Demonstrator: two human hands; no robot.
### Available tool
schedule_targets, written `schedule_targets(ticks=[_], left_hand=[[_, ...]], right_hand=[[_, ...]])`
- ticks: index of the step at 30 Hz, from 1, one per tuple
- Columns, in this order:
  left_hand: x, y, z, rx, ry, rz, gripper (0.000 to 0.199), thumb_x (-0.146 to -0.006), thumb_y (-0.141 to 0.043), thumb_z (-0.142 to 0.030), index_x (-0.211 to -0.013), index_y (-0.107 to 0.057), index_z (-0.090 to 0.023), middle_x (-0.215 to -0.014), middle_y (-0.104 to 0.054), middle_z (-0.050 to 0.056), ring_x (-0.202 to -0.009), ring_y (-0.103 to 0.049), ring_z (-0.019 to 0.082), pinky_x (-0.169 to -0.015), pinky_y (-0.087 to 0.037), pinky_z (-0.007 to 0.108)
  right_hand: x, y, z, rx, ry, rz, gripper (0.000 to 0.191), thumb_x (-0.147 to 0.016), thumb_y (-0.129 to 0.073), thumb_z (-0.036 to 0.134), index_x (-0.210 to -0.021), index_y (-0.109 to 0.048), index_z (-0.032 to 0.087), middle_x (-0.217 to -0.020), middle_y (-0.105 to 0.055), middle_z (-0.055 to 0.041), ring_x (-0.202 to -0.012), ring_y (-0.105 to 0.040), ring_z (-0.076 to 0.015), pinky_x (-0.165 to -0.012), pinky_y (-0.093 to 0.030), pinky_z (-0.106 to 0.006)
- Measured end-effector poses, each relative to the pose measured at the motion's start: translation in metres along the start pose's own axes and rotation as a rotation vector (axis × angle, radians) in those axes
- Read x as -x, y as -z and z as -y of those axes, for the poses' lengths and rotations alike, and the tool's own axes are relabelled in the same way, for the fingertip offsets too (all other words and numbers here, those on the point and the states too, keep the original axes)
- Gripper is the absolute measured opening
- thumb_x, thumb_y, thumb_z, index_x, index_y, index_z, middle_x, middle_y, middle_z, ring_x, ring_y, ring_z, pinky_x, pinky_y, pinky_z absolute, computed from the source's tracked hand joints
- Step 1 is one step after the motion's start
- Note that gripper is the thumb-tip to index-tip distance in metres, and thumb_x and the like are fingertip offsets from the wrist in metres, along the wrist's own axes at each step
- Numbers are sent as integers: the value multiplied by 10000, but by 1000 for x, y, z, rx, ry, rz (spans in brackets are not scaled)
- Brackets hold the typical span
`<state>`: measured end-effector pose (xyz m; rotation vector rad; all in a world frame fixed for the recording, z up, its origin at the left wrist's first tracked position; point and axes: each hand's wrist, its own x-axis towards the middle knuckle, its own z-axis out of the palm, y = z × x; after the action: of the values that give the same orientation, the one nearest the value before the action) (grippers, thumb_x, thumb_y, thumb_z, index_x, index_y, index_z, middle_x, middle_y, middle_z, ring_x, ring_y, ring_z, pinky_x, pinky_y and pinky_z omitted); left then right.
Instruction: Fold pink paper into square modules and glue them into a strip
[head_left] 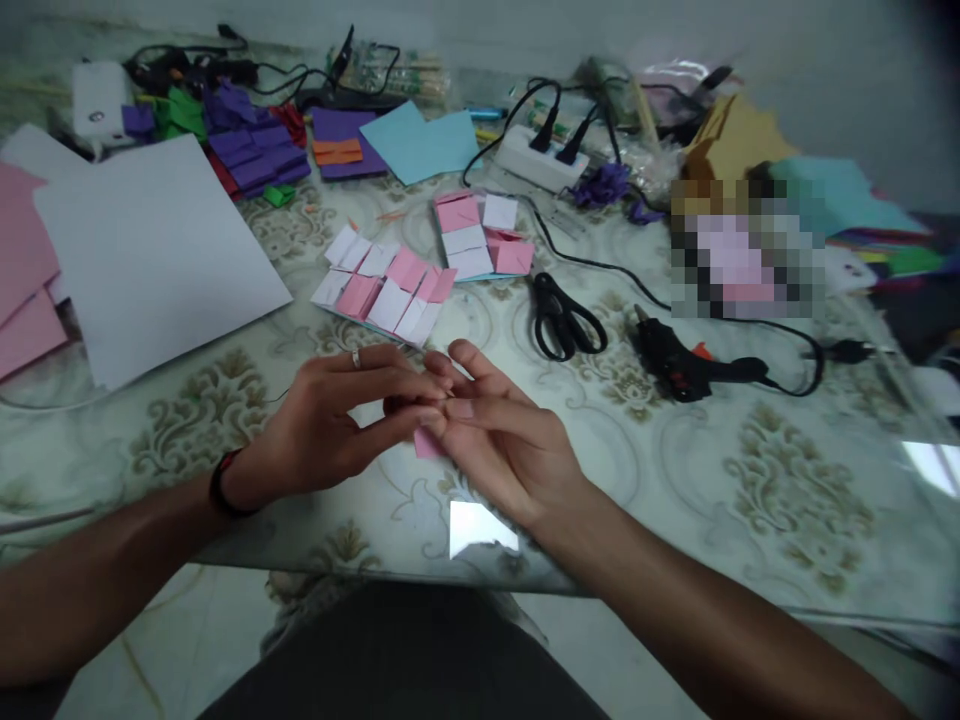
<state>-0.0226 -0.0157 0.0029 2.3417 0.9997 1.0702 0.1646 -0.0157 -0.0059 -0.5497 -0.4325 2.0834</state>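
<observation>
My left hand (334,412) and my right hand (514,440) meet over the front part of the table. Between them a small piece of pink paper (427,444) shows below the thumbs; the fingers hide most of it. Both hands are closed on this paper, thumb against fingers, the right palm turned partly up. Just beyond my left fingers lies a card (382,288) covered with pink and white folded paper squares. A second such card (480,240), with a light blue edge, lies farther back. Black-handled scissors (564,318) rest beyond my right hand.
A black glue gun (694,362) lies on the right, its cord running back toward a white power strip (541,160). Large white sheets (161,265) cover the left side. Purple folded papers (259,158), light blue sheets (427,142) and yellow paper (739,145) lie along the back.
</observation>
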Motion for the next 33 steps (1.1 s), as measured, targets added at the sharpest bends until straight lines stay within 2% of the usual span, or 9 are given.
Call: schedule_targets(ticks=[8, 11, 14, 17, 22, 27, 33], left_hand=[[1, -3, -2, -74, -51, -26, 71, -978, -682, -212, -1031, -730, -210, -944, -776, 23, -839, -746, 135, -770, -603, 233], [1, -3, 1, -59, -26, -58, 136, -980, -680, -227, -1107, -729, -233, -963, -785, 28, -836, -742, 142, -772, -603, 250], [1, -2, 2, -22, 60, -105, 180, -997, -648, -256, -1160, -715, -221, -950, -779, 51, -805, -724, 152, -744, -597, 269], [0, 0, -2, -31, 102, -153, 145, -992, -653, -264, -1112, -723, -221, -939, -774, 56, -812, -721, 162, -747, -601, 284], [-1, 0, -12, -40, 84, -184, 102, -960, -700, -236, -1058, -724, -245, -898, -776, 26, -802, -734, 156, -728, -617, 283], [-1, -1, -15, -18, 88, -221, 70, -925, -752, -233, -979, -706, -229, -875, -785, 2, -747, -733, 133, -704, -611, 258], [-1, -2, -20, 50, 153, -215, 106, -942, -727, -279, -861, -684, -225, -752, -769, -25, -615, -697, 116, -599, -564, 234]], right_hand=[[-4, 4, 0, -12, 31, 53, 379, -663, -684, -29, -954, -665, 213, -968, -614, 16, -877, -578, -112, -792, -535, -211], [-5, 2, 9, -12, 55, 53, 263, -700, -715, 44, -913, -688, 196, -944, -604, -3, -848, -567, -125, -784, -545, -231], [-3, -2, 18, -19, 56, 49, 93, -782, -755, 179, -858, -703, 171, -837, -528, 1, -734, -496, -113, -685, -531, -212], [-1, -4, 20, 2, 24, 56, 94, -815, -777, 224, -817, -711, 157, -742, -441, 23, -637, -384, -97, -572, -469, -174], [2, -3, 13, 46, -9, 39, 105, -821, -807, 235, -828, -754, 145, -663, -318, 58, -586, -207, -88, -443, -302, -107], [3, -3, 8, 84, -42, 26, 114, -810, -827, 255, -835, -760, 166, -653, -273, 67, -572, -175, -87, -413, -236, -105], [5, -3, -2, 197, -27, -30, 144, -825, -822, 314, -823, -749, 190, -625, -265, 72, -570, -177, -97, -435, -246, -144]])
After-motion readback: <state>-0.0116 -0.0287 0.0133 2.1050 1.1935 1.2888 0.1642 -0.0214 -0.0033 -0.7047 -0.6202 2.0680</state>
